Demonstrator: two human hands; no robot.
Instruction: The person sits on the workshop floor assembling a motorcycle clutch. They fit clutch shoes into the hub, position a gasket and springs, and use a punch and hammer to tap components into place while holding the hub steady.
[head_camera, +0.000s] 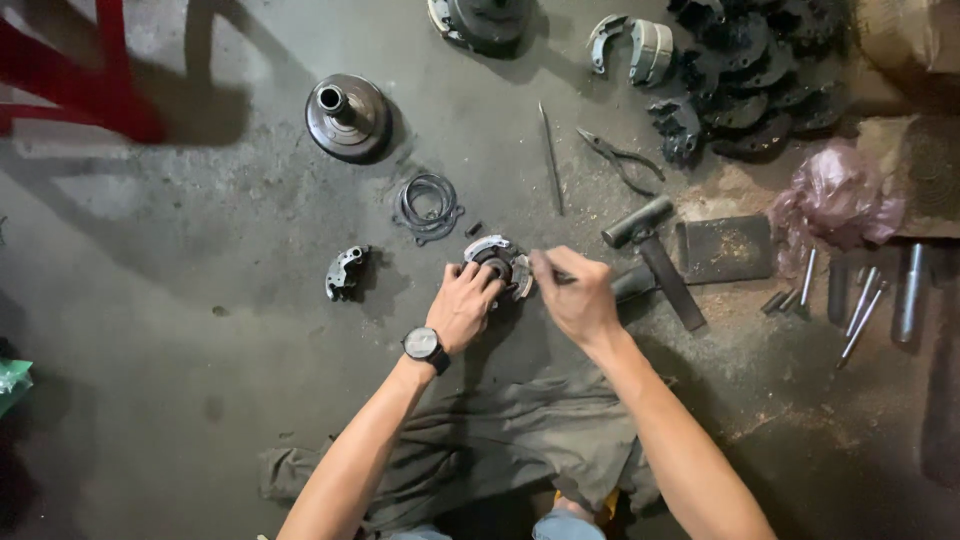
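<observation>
Pressing down on a round clutch assembly (497, 266) lying flat on the floor (200, 350), the left hand (462, 305) curls its fingers over the near rim. The right hand (577, 296), just beside it, pinches a thin tool (556, 277) whose long axis runs crosswise, tip pointing toward the left hand. Farther out lie pliers (622, 160), a spring coil (428, 207) and a hammer (655, 255).

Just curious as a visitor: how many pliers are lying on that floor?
1. The pliers lie on the floor beyond the right hand, left of the dark parts pile; others may be hidden.
</observation>
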